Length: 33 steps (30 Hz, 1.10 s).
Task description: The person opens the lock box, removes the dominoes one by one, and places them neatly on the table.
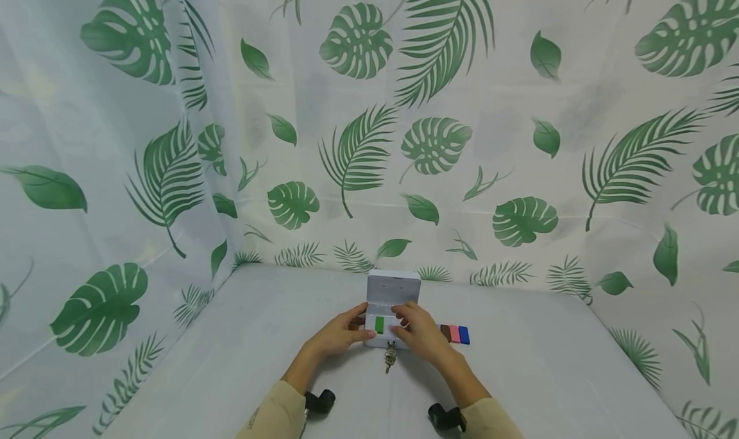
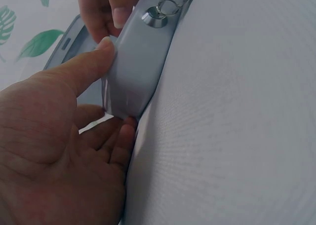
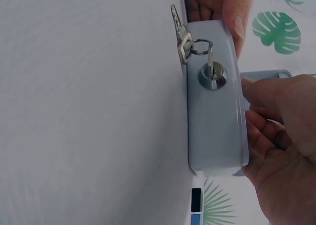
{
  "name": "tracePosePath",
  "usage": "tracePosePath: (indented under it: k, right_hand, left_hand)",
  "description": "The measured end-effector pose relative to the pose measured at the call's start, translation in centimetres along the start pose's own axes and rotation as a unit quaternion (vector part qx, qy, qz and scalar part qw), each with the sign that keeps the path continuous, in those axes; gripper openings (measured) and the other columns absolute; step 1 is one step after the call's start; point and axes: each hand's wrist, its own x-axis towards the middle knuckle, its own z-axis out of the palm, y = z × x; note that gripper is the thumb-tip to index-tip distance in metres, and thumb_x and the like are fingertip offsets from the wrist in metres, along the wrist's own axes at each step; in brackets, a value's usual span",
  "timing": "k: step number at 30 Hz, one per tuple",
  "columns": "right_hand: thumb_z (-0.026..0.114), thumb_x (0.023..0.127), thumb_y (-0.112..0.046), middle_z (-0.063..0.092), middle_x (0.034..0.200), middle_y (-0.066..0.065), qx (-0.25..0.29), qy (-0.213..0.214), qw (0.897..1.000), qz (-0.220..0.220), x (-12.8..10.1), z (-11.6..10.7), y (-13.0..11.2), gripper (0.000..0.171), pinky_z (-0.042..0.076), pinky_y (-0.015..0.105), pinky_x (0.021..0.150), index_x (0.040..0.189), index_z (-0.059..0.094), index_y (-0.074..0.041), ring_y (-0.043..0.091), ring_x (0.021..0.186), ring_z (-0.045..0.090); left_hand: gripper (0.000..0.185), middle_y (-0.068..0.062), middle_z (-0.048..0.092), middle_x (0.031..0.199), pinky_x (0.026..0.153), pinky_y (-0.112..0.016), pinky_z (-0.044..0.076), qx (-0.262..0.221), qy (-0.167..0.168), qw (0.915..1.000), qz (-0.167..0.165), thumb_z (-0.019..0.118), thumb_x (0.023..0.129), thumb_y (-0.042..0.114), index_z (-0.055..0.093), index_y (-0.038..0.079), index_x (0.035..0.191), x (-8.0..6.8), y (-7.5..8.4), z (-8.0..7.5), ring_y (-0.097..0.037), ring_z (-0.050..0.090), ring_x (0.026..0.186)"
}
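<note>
A pale grey metal lock box stands on the table with its lid raised. My left hand grips its left end, thumb on the upper edge and other fingers low at the side. Inside lies a green block. My right hand reaches over the right part of the box, fingers bent down into it; whatever is between its fingertips is hidden by the hand and box wall. Keys hang by a ring from the front lock.
Right of the box, a brown block, a pink block and a blue block lie side by side. A white cloth covers the table. Leaf-printed curtains stand behind and at the sides.
</note>
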Motion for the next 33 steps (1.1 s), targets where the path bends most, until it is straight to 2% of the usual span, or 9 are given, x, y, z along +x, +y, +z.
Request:
tracePosePath:
  k: [8, 17, 33]
  right_hand:
    - [0.076, 0.093, -0.005, 0.067, 0.109, 0.012, -0.003, 0.012, 1.0, -0.018, 0.5, 0.8, -0.6, 0.035, 0.058, 0.036, 0.078, 0.126, 0.068, 0.005, 0.022, 0.092, 0.066]
    - [0.073, 0.096, -0.004, 0.066, 0.111, 0.016, 0.008, -0.003, 1.0, -0.018, 1.2, 1.4, -0.9, 0.034, 0.059, 0.038, 0.079, 0.128, 0.067, 0.004, 0.021, 0.094, 0.066]
    - [0.074, 0.095, -0.005, 0.067, 0.109, 0.013, 0.004, -0.005, 1.0, -0.019, 1.7, 1.9, -0.9, 0.033, 0.058, 0.037, 0.077, 0.126, 0.068, 0.005, 0.021, 0.093, 0.067]
  left_hand:
    - [0.077, -0.015, 0.059, 0.148, 0.107, -0.057, 0.048, 0.0, -0.003, 1.0, 0.0, 0.073, 0.099, 0.033, 0.036, 0.015, 0.163, 0.0, 0.0, 0.1, -0.034, 0.058, 0.135]
    - [0.077, -0.016, 0.056, 0.151, 0.106, -0.056, 0.049, -0.003, 0.0, 1.0, -0.003, 0.074, 0.098, 0.034, 0.036, 0.016, 0.163, 0.1, -0.1, 0.0, -0.035, 0.056, 0.136]
    - [0.078, -0.017, 0.053, 0.155, 0.107, -0.057, 0.048, -0.001, -0.001, 1.0, -0.005, 0.073, 0.099, 0.034, 0.035, 0.013, 0.163, 0.0, -0.1, -0.1, -0.037, 0.054, 0.139]
